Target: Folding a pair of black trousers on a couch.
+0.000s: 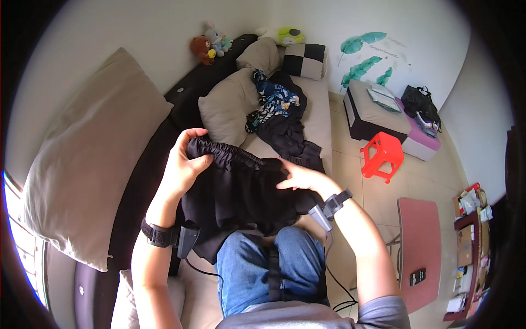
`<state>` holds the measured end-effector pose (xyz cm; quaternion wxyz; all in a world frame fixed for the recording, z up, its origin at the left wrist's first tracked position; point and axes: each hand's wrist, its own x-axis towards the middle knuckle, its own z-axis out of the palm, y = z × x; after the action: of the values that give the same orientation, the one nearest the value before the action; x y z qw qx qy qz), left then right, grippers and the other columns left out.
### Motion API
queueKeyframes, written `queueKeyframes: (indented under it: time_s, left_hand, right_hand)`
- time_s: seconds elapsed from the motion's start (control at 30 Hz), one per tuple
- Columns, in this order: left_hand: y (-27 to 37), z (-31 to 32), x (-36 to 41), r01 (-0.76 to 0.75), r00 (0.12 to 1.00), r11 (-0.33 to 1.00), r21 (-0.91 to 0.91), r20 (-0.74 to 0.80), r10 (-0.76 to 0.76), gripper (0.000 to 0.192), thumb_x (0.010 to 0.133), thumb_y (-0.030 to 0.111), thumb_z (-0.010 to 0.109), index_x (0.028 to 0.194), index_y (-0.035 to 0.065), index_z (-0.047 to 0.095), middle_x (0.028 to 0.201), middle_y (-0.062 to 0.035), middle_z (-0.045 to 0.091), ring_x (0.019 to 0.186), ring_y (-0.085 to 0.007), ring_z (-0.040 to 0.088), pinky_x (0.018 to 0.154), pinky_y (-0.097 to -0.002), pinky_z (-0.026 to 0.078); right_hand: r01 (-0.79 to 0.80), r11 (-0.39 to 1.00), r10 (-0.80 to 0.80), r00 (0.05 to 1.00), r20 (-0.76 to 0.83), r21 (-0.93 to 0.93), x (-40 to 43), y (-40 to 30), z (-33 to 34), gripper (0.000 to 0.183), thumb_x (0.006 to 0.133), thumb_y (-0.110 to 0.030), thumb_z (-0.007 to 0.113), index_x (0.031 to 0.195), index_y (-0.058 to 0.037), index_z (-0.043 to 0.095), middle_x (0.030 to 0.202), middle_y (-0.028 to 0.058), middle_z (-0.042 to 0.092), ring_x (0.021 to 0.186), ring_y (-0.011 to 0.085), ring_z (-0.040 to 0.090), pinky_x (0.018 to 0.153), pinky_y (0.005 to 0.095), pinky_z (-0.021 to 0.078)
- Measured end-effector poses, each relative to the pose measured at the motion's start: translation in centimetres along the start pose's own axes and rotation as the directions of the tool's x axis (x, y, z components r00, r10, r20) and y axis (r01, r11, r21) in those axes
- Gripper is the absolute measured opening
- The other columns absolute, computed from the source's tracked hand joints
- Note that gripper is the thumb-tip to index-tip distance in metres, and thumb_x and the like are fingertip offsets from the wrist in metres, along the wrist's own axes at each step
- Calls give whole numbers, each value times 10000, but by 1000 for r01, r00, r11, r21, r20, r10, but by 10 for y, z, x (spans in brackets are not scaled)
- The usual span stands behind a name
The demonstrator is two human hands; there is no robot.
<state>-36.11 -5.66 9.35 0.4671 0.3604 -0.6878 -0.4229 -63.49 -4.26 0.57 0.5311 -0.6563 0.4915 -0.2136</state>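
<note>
A black garment with a gathered elastic waistband (242,193) is stretched between my two hands, its lower part draped towards my knees. My left hand (187,160) grips one end of the waistband between thumb and fingers. At the other end, my right hand (302,177) holds the cloth, its fingertips partly hidden behind or inside the fabric. Just beyond the garment, dark crumpled clothing (283,131) lies on the sofa seat. A blue floral-print cloth (275,98) rests in that pile, against a beige cushion (228,105).
A large beige cushion (94,152) leans at the left on the dark sofa back (137,185). On the floor at right stand a red plastic stool (384,154) and a pink folding table (419,242). Cables run from both wrist devices. Plush toys (209,43) sit on the backrest.
</note>
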Motion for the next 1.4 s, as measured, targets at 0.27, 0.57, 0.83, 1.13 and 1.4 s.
queueKeyframes:
  time_s: [0.27, 0.57, 0.83, 1.13, 1.4]
  left_hand:
    - [18, -24, -11, 14, 998, 999, 36, 63, -16, 338, 643, -26, 563, 966, 46, 496, 741, 35, 490, 652, -15, 443, 597, -153, 374]
    - [6, -72, -31, 142, 989, 975, 171, 28, -149, 336, 664, 144, 694, 932, 62, 507, 720, 42, 450, 671, -36, 410, 617, -168, 355]
    - [-27, -83, -31, 235, 902, 760, 606, 156, -403, 461, 616, 118, 687, 1031, 22, 513, 806, -57, 556, 754, -138, 516, 718, -257, 409]
    - [-34, -69, -13, 428, 889, 607, 669, -191, -417, 408, 676, 76, 620, 1048, -15, 478, 798, -165, 583, 543, -222, 589, 543, -305, 470]
    - [-37, -61, 23, 48, 819, 740, 671, -450, 355, 282, 706, 10, 565, 966, 45, 463, 780, -124, 524, 626, -266, 550, 577, -327, 432]
  right_hand:
    - [348, 931, -324, 925, -197, 106, 46, -1, 39, 770, 641, -176, 693, 1283, -155, 268, 1186, 152, 398, 1080, 243, 392, 896, 289, 314]
    - [11, 1000, -13, 998, -56, -28, 27, 12, 35, 381, 719, -213, 632, 988, 18, 491, 916, 85, 540, 813, 135, 514, 715, 250, 411]
    - [88, 985, -125, 956, -265, -146, 21, -5, -17, 268, 707, -148, 613, 924, -69, 478, 726, 22, 479, 629, 85, 432, 540, 227, 375]
    - [113, 977, -151, 965, -214, -181, 36, -56, -44, 309, 650, -29, 613, 940, 20, 518, 835, 85, 555, 738, 104, 487, 691, 233, 415]
    - [104, 925, -378, 352, -856, -366, 62, -67, -35, 432, 719, -191, 593, 1080, -2, 452, 980, 229, 537, 940, 343, 513, 806, 362, 401]
